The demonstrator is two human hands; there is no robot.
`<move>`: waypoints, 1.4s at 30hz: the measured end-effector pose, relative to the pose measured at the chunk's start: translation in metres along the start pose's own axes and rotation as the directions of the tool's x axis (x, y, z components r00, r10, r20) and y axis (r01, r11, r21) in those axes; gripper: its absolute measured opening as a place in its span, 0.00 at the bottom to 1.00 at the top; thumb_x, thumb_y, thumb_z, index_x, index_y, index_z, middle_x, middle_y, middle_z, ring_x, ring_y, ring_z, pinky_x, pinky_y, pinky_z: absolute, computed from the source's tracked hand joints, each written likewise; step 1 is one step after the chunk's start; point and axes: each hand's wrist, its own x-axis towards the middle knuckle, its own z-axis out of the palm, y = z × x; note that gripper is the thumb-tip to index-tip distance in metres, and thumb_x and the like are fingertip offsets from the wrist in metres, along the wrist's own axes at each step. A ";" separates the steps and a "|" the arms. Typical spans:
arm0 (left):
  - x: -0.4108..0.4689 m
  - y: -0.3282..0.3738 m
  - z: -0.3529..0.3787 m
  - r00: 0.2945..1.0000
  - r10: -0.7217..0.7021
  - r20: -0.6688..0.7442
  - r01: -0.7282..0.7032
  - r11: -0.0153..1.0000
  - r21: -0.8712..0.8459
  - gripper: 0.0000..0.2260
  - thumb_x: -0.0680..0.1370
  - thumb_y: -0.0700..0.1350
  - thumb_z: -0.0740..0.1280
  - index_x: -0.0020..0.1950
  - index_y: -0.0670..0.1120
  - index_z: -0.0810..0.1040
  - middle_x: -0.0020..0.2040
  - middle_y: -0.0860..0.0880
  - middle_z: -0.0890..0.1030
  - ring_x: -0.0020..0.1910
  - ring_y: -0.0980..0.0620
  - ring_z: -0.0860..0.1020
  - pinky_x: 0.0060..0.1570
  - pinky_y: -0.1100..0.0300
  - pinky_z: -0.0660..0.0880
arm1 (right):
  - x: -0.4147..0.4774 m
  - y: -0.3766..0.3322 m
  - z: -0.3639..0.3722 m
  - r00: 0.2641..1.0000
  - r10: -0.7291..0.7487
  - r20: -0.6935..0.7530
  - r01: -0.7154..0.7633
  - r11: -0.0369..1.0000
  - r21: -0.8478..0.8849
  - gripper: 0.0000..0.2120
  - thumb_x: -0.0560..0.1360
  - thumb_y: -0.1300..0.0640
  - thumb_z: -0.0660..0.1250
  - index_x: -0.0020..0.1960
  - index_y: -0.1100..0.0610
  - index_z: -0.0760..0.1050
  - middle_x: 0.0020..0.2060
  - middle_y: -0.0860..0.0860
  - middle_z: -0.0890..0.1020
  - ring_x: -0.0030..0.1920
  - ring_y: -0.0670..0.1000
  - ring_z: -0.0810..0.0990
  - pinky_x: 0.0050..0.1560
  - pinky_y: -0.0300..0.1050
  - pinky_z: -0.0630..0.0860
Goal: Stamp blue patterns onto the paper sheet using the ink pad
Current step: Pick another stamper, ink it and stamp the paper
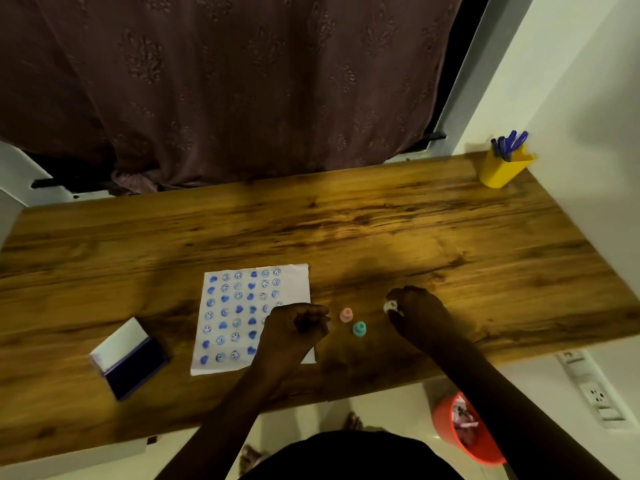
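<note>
A white paper sheet [239, 317] lies on the wooden table [381, 230], covered with rows of blue hearts and smiley faces. To its left sits the ink pad [133, 358], lid open, dark blue pad showing. My left hand [298, 327] rests as a closed fist on the sheet's right edge, hiding some prints; whether it holds anything is unclear. A pink stamp [346, 315] and a teal stamp [359, 329] stand upright just right of the sheet. Further right, my right hand [415, 311] pinches a small white stamp [389, 305].
A yellow holder with blue pens [504, 166] stands at the table's back right corner. A dark curtain [225, 81] hangs behind the table. Below the front edge are an orange bucket [464, 427] and a white power strip [594, 389].
</note>
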 end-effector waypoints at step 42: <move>-0.043 -0.032 -0.098 0.998 -0.046 -0.032 0.031 0.928 -0.370 0.08 0.76 0.35 0.73 0.52 0.45 0.87 0.48 0.40 0.89 0.47 0.40 0.88 0.50 0.49 0.85 | -0.020 -0.163 0.004 0.967 -0.090 0.239 -0.173 0.454 0.874 0.11 0.73 0.60 0.76 0.53 0.47 0.85 0.50 0.47 0.88 0.51 0.49 0.86 0.48 0.42 0.84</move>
